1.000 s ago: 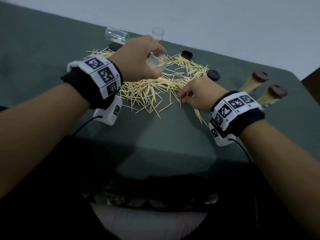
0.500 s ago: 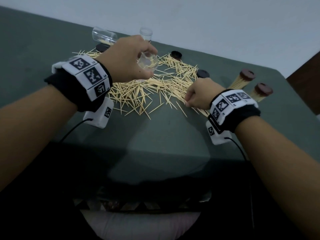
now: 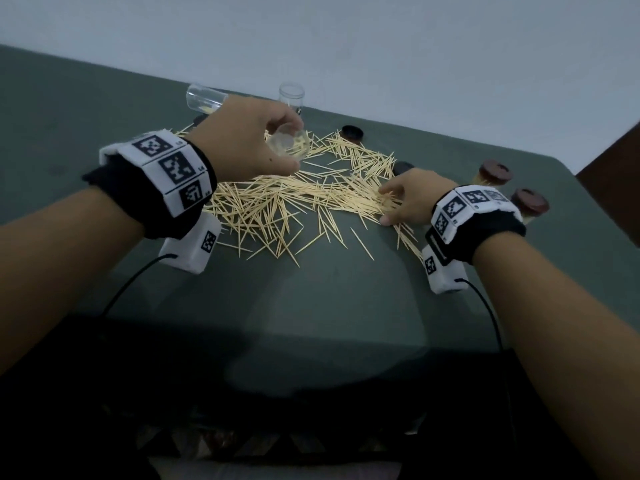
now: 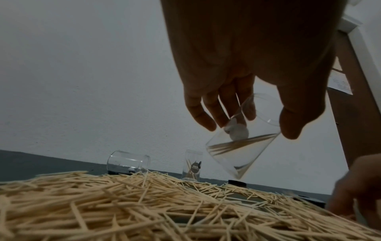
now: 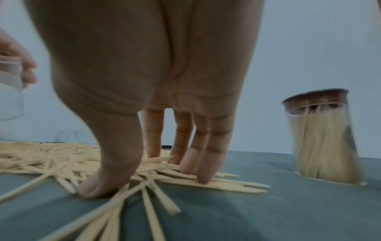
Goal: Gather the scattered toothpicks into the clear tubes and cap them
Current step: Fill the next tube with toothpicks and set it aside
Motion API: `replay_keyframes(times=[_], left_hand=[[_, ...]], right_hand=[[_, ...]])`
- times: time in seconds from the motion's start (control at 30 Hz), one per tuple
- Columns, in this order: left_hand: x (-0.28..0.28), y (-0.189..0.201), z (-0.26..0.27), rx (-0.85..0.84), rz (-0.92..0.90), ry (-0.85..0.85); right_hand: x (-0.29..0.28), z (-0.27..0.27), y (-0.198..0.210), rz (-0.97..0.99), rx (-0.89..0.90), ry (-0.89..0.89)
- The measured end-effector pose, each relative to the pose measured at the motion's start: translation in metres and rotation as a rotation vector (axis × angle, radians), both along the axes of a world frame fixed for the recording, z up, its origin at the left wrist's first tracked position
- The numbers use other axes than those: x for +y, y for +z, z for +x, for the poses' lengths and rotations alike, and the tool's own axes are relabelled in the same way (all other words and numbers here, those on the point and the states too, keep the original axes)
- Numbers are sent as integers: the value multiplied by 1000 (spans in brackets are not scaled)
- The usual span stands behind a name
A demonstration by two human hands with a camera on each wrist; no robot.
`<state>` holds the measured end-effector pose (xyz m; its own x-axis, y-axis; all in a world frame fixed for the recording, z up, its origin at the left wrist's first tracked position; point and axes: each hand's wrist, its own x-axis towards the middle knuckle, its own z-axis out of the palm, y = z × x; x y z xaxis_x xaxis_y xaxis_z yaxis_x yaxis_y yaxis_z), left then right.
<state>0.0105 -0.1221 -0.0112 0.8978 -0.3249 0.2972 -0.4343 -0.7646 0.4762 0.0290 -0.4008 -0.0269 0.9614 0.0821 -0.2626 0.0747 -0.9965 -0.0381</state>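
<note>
A wide pile of loose toothpicks [image 3: 294, 199] covers the middle of the dark green table [image 3: 329, 299]. Above the pile's far side my left hand [image 3: 249, 143] grips a clear tube [image 3: 289, 147], tilted with its mouth toward the right. A few toothpicks lie inside that tube [image 4: 241, 150]. My right hand [image 3: 412, 199] is at the pile's right edge. Its fingers [image 5: 203, 171] are straight and pressed down on a small bunch of toothpicks [image 5: 226, 184], with the thumb on the table beside them.
An uncapped clear tube [image 3: 204, 98] lies on its side at the back left. Another open tube [image 3: 292, 98] stands upright behind my left hand. Two full tubes with brown caps [image 3: 493, 173] [image 3: 528, 204] stand at the right. Loose dark caps [image 3: 352, 132] [image 3: 403, 167] sit by the pile.
My right hand has slid right along the pile's edge and uncurled, its fingers now spread flat on the toothpicks. My left hand still holds the tilted tube above the pile.
</note>
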Motion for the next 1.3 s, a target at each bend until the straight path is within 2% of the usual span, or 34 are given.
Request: replay_keyframes(times=[0.2,0.4,0.6,0.9,1.07,1.3], left_hand=[[1,0,3,23,54,-46],[11,3,11,30,116,-31],[17,5,19,34,113,-23],[16,2,30,26,127,-40],[16,0,33,-4,158,-31],[21,-5,28,60,36,22]], right_hand=[[34,13,-5,113,-73,127],[47,20,-6,207,-74,230],[50,19,-4,30,101,254],[61,33,-16,109,-47,417],[62,37,-17,90,-58,426],[51,35,-11,71,-10,309]])
